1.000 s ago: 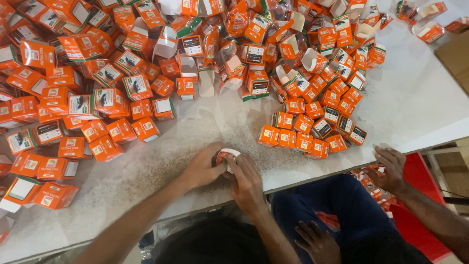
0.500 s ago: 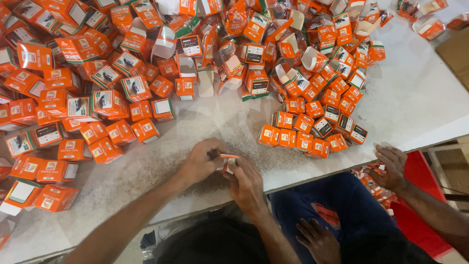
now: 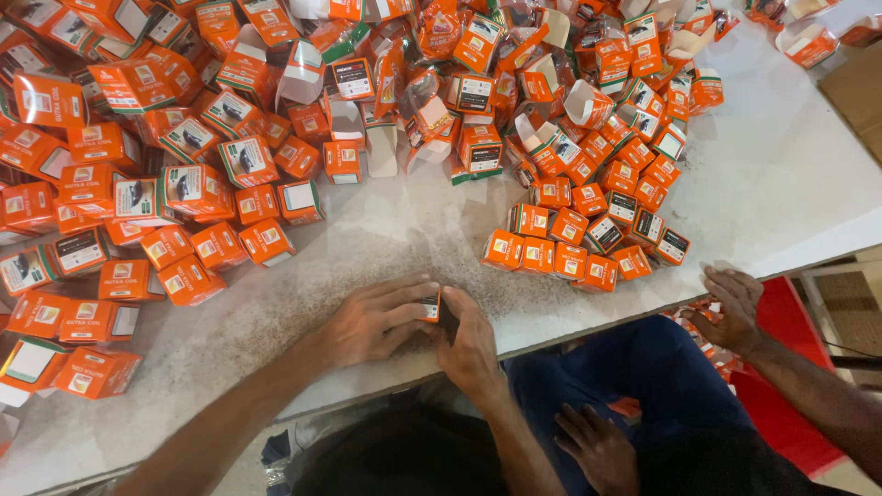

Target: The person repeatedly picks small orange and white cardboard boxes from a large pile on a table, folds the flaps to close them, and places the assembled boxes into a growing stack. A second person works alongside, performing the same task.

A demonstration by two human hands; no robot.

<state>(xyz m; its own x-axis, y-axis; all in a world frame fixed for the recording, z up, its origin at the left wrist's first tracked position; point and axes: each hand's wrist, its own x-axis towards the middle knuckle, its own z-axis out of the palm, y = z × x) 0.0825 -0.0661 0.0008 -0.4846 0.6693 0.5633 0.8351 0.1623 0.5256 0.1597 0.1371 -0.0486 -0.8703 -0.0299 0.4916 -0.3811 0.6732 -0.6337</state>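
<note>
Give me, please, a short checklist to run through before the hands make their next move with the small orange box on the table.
1. Both hands on the box: ok. The left hand and right hand close around the small orange box.
2. Box supported: ok, it sits low on the white table.
3. Box flaps shut: cannot tell, the fingers cover most of it.
4. Working space: ok, a bare patch lies ahead of the hands.
5. Neat rows of boxes undisturbed: ok, apart from the hands.
6. Co-worker's hand clear: ok, it rests at the table edge, off to the right.
</note>
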